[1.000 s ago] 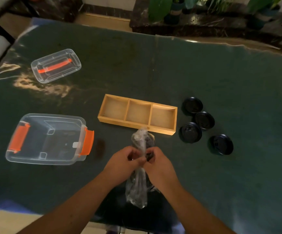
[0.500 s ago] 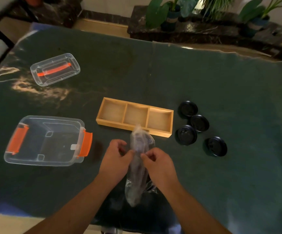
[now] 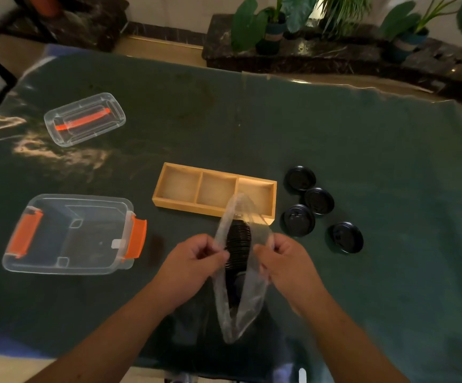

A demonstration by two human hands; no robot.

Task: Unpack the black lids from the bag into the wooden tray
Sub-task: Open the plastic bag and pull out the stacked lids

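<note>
- Low in the middle of the frame, the left hand [image 3: 196, 261] pinches one side of a clear plastic bag [image 3: 238, 308], fingers curled closed on the film.
- The right hand [image 3: 285, 261] pinches the opposite side the same way, so the bag's mouth gapes between the two hands.
- Inside the bag a stack of black lids [image 3: 237, 244] shows through the gap, lying on its side with the ribbed edges facing up.
- Just above the hands, at the centre of the frame, sits the wooden tray [image 3: 169, 201] with three compartments, all bare; the bag's top edge overlaps its right-hand compartment in this view.
- Right of the tray, four loose black lids [image 3: 318, 201] lie on the dark green table cover [image 3: 390, 161], clustered close together.
- At the left of the frame is a clear plastic box [image 3: 67, 236] with orange latches.
- Its clear cover [image 3: 85, 118] with an orange strip lies apart in the upper left.
- Potted plants [image 3: 274, 20] line the top edge.
</note>
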